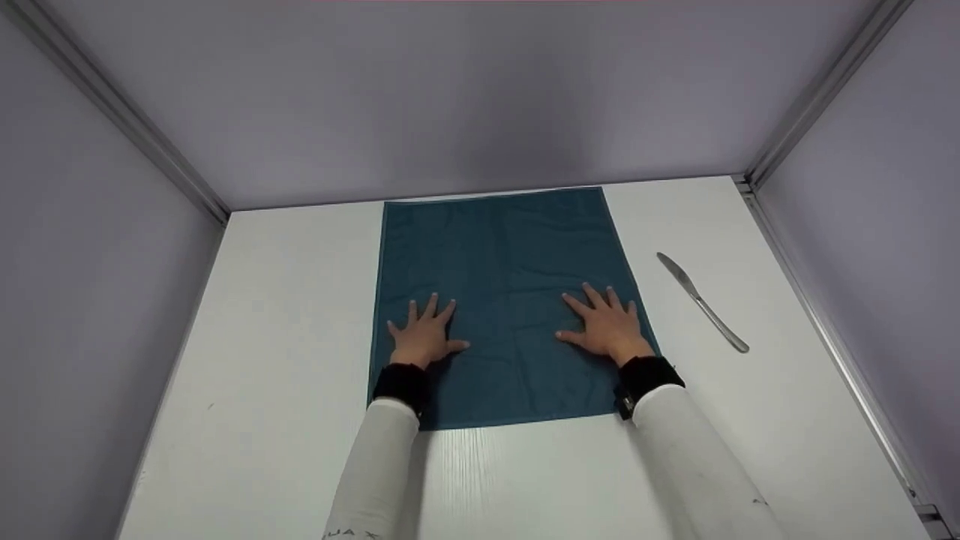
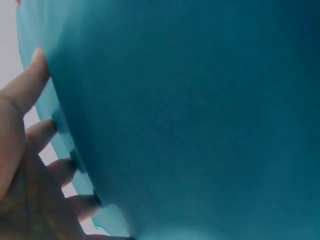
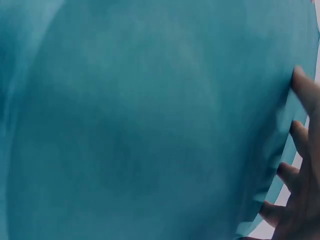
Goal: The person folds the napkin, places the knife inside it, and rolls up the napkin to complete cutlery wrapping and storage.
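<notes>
Head view: flat hands on creased cloth

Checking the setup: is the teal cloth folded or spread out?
Spread. The teal cloth lies flat on the white table, all four edges visible, with the left hand and right hand pressing it.

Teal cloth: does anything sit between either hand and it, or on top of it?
Nothing visible does. The left hand and right hand rest flat, fingers spread, directly on the teal cloth. The knife lies on the table, right of the cloth and apart from it.
</notes>
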